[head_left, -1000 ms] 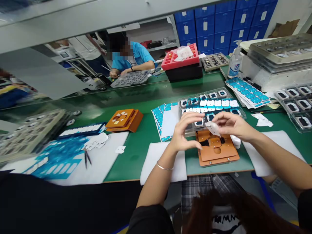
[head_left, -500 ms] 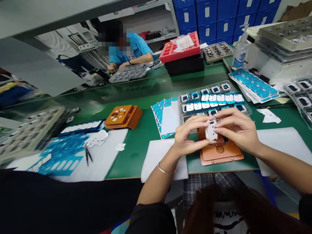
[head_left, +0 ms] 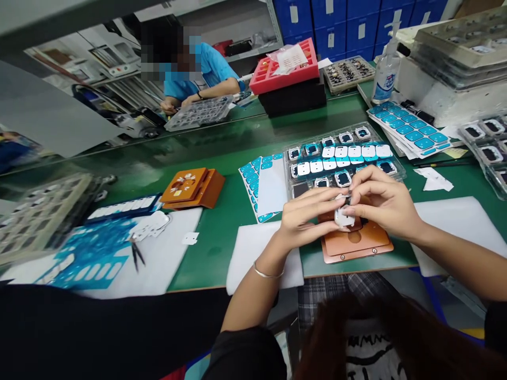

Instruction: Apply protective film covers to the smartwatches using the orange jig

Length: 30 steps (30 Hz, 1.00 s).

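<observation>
Between my two hands is a small white rectangular part (head_left: 344,217) with dark holes, lifted above a copper-orange metal fixture (head_left: 358,240). My left hand (head_left: 303,219) grips the part by its edges, thumb below and fingers above. Pinched against its upper right side are the fingertips of my right hand (head_left: 382,203), which hide part of it. Just behind my hands lies a clear plastic tray (head_left: 400,171) of square framed parts. Across that tray rests a blue strip carrying white adhesive pieces (head_left: 341,153).
Blue sticker sheets (head_left: 251,182) lie left of the tray. An orange fixture block (head_left: 194,187), tweezers (head_left: 137,254) and a white foam mat (head_left: 174,264) are further left. A pump bottle (head_left: 385,79) and stacked trays (head_left: 455,58) stand right. Opposite, a person in blue (head_left: 217,74) handles a tray.
My right fingers have closed in over the white part's upper side and cover more of it. The part appears tilted differently. The whole view has shifted slightly.
</observation>
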### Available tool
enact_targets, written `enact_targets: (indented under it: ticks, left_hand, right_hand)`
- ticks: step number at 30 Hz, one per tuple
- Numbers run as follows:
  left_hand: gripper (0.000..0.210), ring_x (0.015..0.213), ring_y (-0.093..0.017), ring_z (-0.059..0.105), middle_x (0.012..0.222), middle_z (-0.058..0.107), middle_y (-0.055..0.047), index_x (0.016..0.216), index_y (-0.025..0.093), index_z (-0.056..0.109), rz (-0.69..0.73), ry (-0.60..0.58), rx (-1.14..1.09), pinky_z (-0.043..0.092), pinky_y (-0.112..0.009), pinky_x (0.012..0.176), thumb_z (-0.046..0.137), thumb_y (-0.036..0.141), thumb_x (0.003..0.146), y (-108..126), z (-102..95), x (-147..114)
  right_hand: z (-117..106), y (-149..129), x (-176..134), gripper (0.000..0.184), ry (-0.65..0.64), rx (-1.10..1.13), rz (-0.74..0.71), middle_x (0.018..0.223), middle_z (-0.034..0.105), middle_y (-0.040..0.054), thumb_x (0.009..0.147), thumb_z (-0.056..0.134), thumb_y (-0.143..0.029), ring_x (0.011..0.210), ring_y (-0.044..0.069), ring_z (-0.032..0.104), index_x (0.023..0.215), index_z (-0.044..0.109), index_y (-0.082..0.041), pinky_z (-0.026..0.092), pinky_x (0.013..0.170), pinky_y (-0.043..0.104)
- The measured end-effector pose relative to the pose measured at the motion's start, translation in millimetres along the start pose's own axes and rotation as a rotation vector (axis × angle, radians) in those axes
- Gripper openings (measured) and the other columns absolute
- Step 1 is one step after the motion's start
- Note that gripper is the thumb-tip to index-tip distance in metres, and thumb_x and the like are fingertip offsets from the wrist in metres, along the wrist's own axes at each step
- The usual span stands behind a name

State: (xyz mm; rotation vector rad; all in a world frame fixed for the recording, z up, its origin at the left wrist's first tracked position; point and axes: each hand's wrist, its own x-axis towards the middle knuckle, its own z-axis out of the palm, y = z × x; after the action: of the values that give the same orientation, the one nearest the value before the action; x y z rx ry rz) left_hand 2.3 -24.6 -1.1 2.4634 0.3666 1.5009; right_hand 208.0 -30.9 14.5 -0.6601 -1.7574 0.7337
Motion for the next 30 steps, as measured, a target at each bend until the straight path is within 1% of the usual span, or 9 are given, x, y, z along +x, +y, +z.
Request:
enact_targets:
  ticks: [5, 8, 12, 15, 17, 19, 22, 26, 30]
  left_hand:
    - [0.061, 0.111, -0.022, 0.072, 0.123, 0.073, -0.010, 0.132, 0.029, 0.062, -0.020, 0.089, -0.077, 0.062, -0.039, 0.094, 0.083, 0.025, 0.076, -5.2, 3.6, -1.7]
    - [0.056, 0.112, -0.023, 0.071, 0.122, 0.074, -0.006, 0.127, 0.032, 0.066, -0.115, 0.195, -0.189, 0.063, -0.039, 0.092, 0.084, 0.026, 0.074, -11.1, -0.3, -3.2]
    - [0.045, 0.113, -0.023, 0.071, 0.116, 0.076, -0.006, 0.114, 0.029, 0.070, -0.217, 0.296, -0.356, 0.065, -0.033, 0.080, 0.086, 0.032, 0.072, -16.1, -7.2, -5.8]
    - [0.040, 0.110, -0.026, 0.072, 0.110, 0.077, -0.009, 0.097, 0.022, 0.068, -0.344, 0.305, -0.368, 0.063, -0.035, 0.077, 0.086, 0.045, 0.069, -18.3, -8.3, -7.3]
    - [0.042, 0.110, -0.027, 0.072, 0.109, 0.077, -0.010, 0.091, 0.021, 0.065, -0.421, 0.293, -0.381, 0.062, -0.038, 0.080, 0.085, 0.051, 0.068, -22.0, -10.4, -7.8]
    - [0.044, 0.110, -0.027, 0.071, 0.108, 0.077, -0.010, 0.090, 0.021, 0.063, -0.478, 0.319, -0.376, 0.061, -0.040, 0.086, 0.083, 0.054, 0.068, -29.3, -19.0, -9.0]
    - [0.044, 0.112, -0.025, 0.070, 0.113, 0.075, -0.009, 0.091, 0.021, 0.061, -0.702, 0.427, -0.105, 0.058, -0.039, 0.093, 0.078, 0.056, 0.071, -45.2, -49.0, -16.1]
    - [0.025, 0.118, -0.023, 0.066, 0.120, 0.071, -0.011, 0.097, 0.020, 0.059, -1.344, 0.488, 0.734, 0.050, -0.037, 0.105, 0.065, 0.040, 0.085, -63.5, -100.9, -40.9]
    - [0.026, 0.123, -0.036, 0.061, 0.118, 0.068, -0.021, 0.091, 0.017, 0.060, -1.672, 0.451, 0.938, 0.047, -0.049, 0.104, 0.076, 0.024, 0.072, -71.7, -126.9, -69.1]
  right_hand:
    - [-1.9, -11.6, -1.1, 0.016, 0.068, -0.132, -0.174, 0.085, 0.065, 0.0025, 0.085, 0.076, -0.032, 0.079, 0.018, 0.062, 0.072, 0.070, -0.026, 0.055, 0.072, 0.037]
    - [-15.7, -19.0, -0.2, 0.019, 0.066, -0.072, -0.191, 0.082, 0.067, 0.0027, 0.082, 0.078, -0.037, 0.076, 0.019, 0.063, 0.070, 0.068, -0.027, 0.056, 0.068, 0.038]
    - [-57.2, -17.7, 9.0, 0.025, 0.018, 0.014, 0.091, 0.078, 0.067, 0.0012, 0.079, 0.080, -0.042, 0.070, 0.018, 0.064, 0.077, 0.062, -0.025, 0.054, 0.061, 0.034]
    - [-80.9, -7.4, 19.4, 0.017, -0.375, -0.422, 0.396, 0.072, 0.067, 0.0005, 0.080, 0.075, -0.035, 0.067, 0.017, 0.062, 0.076, 0.063, -0.023, 0.046, 0.060, 0.031]
    - [-80.7, 0.7, 23.6, 0.013, -0.745, -0.768, 0.544, 0.066, 0.065, -0.0004, 0.082, 0.068, -0.021, 0.064, 0.016, 0.060, 0.071, 0.061, -0.022, 0.039, 0.058, 0.030]
    - [-69.4, 7.4, 23.3, 0.015, -0.967, -0.972, 0.613, 0.068, 0.066, 0.0012, 0.082, 0.062, -0.011, 0.067, 0.018, 0.061, 0.071, 0.060, -0.021, 0.036, 0.059, 0.029]
    - [-47.9, 11.8, 15.8, 0.014, -0.985, -1.108, 0.616, 0.089, 0.071, 0.0103, 0.084, 0.056, -0.008, 0.083, 0.027, 0.066, 0.086, 0.066, -0.019, 0.034, 0.059, 0.032]
    - [-36.9, 8.4, 6.0, 0.028, -0.957, -1.250, 0.634, 0.099, 0.071, 0.0158, 0.089, 0.046, -0.009, 0.092, 0.037, 0.068, 0.102, 0.068, -0.019, 0.035, 0.057, 0.035]
    - [-44.5, 14.3, 1.3, 0.031, -0.949, -1.291, 0.620, 0.105, 0.072, 0.0154, 0.087, 0.051, -0.014, 0.091, 0.039, 0.070, 0.111, 0.068, -0.022, 0.040, 0.055, 0.036]
